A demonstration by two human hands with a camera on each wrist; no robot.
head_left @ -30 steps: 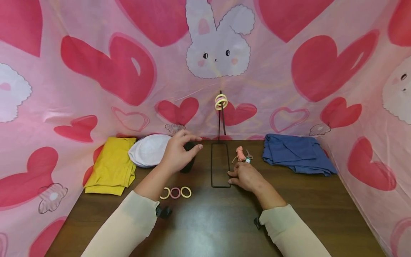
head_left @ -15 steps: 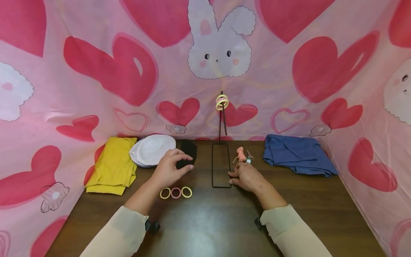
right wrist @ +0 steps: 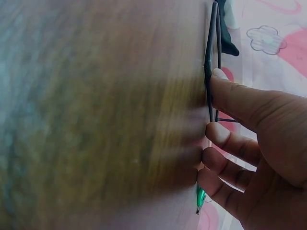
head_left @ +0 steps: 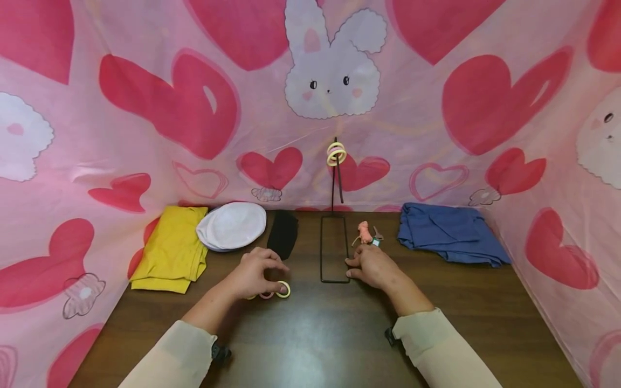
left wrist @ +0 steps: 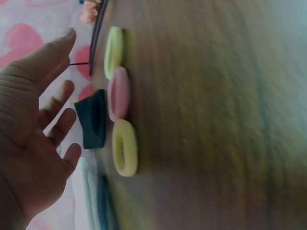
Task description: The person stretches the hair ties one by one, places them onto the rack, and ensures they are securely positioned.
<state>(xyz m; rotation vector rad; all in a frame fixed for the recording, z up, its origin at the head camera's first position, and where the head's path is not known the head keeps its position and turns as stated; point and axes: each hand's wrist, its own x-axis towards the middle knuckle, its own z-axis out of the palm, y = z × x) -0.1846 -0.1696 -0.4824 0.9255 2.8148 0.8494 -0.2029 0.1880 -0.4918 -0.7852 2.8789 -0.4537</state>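
"So, where does the pale-yellow round ring [left wrist: 119, 53] lie?"

"Nearest of three left of the black wire stand [head_left: 335, 282], just beneath the left hand [head_left: 254, 274], thumb and fingers wide."

"And the right hand [head_left: 372, 267]?"

"Thumb and forefinger hold the stand's base."

Along the back of the surface [head_left: 310, 345], left to right, lie a cloth [head_left: 170, 250], a round piece [head_left: 237, 223], a flat piece [head_left: 283, 234], the stand [head_left: 321, 248], a key bunch [head_left: 365, 233] and another cloth [head_left: 451, 234]. Hung rings [head_left: 344, 154] sit atop the stand. Three loose rings [left wrist: 124, 93] lie in front, under the left hand [head_left: 254, 272]; the right hand [head_left: 372, 264] is at the stand's right edge.
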